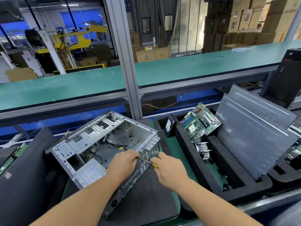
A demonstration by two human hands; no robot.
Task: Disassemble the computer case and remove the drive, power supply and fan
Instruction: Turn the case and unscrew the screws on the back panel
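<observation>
We've got the computer case (104, 144) open, side panel off, lying on a black foam pad (146, 193) at the near edge of the bench. Right hand (167, 172) grips a yellow-handled screwdriver (146, 161); shaft runs left to the case's rear panel. Left hand (123, 163) is curled at the shaft tip, prob. steadying it on a screw — screw itself hidden.

Step, as we read it: backing out a rear-panel screw. Keep shaft square to the panel, push in while turning, left fingers guide only; catch the screw so it doesn't drop inside among the cables.

Power supply (91, 173) still in the case's near-left corner. A drive (169, 126) stands in the foam tray (184, 137) to the right, w/ a motherboard (201, 122), heatsink (203, 149) and grey side panels (254, 136). Fan: can't tell.

Room: green conveyor belt (146, 74) behind, aluminium post (125, 62), stacked cartons (244, 18) beyond.
</observation>
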